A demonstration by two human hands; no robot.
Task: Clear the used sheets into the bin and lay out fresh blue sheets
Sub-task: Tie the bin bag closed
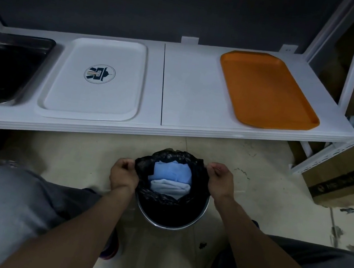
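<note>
The scene was dim and cool-toned. The white shelf (190,89) carried a faint sheen along its front edge, and the rim of the bin (152,222) a thin glint. Wide-angle distortion bowed straight lines, and the corners were darker and softer.

storeroom: white metal shelving (194,136), stacked cardboard boxes (349,184).

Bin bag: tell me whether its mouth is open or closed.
Open. The left hand and right hand grip the bin bag by its rim on opposite sides, and blue sheets show inside.
</note>
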